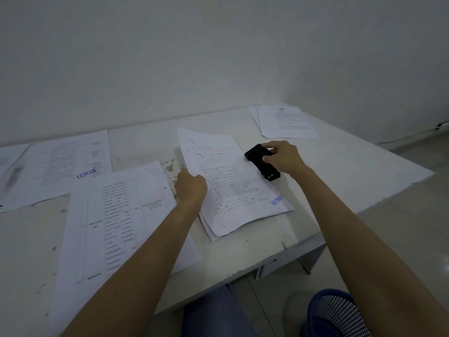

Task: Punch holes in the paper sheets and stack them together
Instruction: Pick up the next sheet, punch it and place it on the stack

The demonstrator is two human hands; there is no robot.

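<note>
Sheet (226, 181) near table (340, 171) front edge pinched by left hand (190, 188); punch (262, 162) gripped by right hand (283, 155). Punching step; next, edge to be seated squarely.

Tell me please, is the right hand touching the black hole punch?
Touching. The head view shows the right hand with its fingers curled over the far end of the black hole punch, which sits at the edge of the paper sheets.
</note>
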